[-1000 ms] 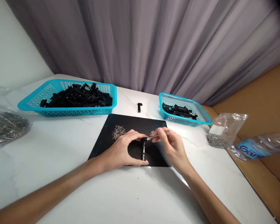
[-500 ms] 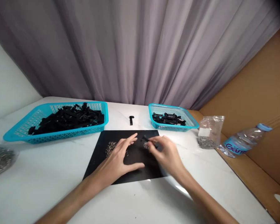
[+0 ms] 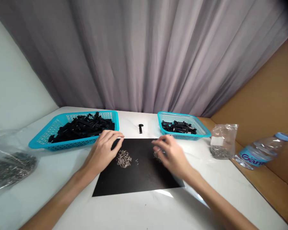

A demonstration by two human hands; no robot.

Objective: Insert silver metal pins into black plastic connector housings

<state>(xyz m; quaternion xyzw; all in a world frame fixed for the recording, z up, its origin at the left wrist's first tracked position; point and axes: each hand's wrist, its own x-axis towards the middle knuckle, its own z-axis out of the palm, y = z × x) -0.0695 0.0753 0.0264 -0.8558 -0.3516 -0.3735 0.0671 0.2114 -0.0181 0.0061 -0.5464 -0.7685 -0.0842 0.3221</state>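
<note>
Left of centre in the frame, the left hand (image 3: 102, 151) hangs with fingers bent and released, the thumb well apart from the forefinger, in front of a turquoise perforated plastic basket (image 3: 44, 143) heaped with black plastic parts (image 3: 84, 126). Whether it touches the basket is unclear. Right of centre, the right hand (image 3: 174, 156) reaches over a small pile of silvery metal pieces (image 3: 156, 156), fingers loosely curled and partly spread; blur makes it impossible to tell whether they pinch anything.

Near the frame's middle, a larger round heap of silvery metal pieces (image 3: 124, 159) lies on a flat black rectangular mat (image 3: 136, 182), just beside the left thumb. Its pieces point every way; a few loose ones (image 3: 137, 162) lie to its right.

Above the mat, at upper centre, one black L-shaped plastic part (image 3: 140, 129) lies on the white table (image 3: 124, 210), its long axis running roughly up and down the frame, its short arm at the far end pointing right.
</note>
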